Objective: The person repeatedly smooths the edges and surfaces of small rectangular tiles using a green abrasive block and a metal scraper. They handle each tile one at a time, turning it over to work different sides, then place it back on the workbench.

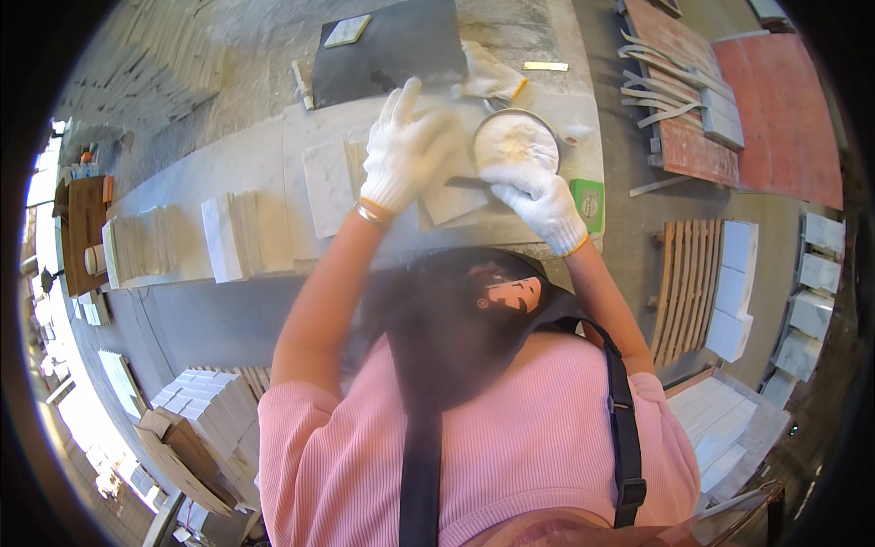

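Observation:
My left hand [394, 159], in a white knit glove, is raised over the worktable with its fingers stretched out, partly smeared by motion. It holds nothing that I can see. My right hand [545, 205], gloved alike, is closed at the near rim of a round bowl of white powder [516, 137]. From its fingertips a dark flat strip [468, 182], like a scraper blade, points left; its handle is hidden. Under the strip lies a white tile [453, 206], set at an angle. Left of it stand grey-veined white tiles [328, 187], partly behind my left hand.
A black mat [387, 55] bears a small tile [348, 30]. Beside it lies a loose glove [492, 73]. A green box [588, 205] sits at the table's right edge. Tile stacks [228, 237] stand on the left. A wooden pallet [685, 292] is on the floor at right.

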The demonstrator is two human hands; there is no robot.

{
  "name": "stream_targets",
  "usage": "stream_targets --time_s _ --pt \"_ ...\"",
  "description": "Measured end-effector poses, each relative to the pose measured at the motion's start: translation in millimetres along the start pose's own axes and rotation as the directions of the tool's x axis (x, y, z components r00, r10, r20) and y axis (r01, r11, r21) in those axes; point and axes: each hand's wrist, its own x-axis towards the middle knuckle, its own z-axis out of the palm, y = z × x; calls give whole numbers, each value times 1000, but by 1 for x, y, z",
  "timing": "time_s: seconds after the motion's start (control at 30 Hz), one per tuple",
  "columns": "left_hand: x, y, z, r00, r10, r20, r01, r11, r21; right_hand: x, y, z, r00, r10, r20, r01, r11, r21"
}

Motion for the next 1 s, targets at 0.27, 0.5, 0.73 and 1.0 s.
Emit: stream_targets --time_s 0.27,0.5,0.73,1.0 --pt "6 2 -2 996 83 38 -84 996 28 -17 -9 -2 1000 -2 -13 0 990 -144" --pt "7 0 -1 995 88 46 -88 996 -2 -10 -11 2 999 -38 -5 36 984 -176" --pt "7 2 -4 994 95 51 -95 995 5 -21 -13 0 999 -32 -26 25 974 -226" --pt "8 1 -4 993 106 41 -106 994 -20 -32 -15 11 993 -14 -121 -14 974 -224"
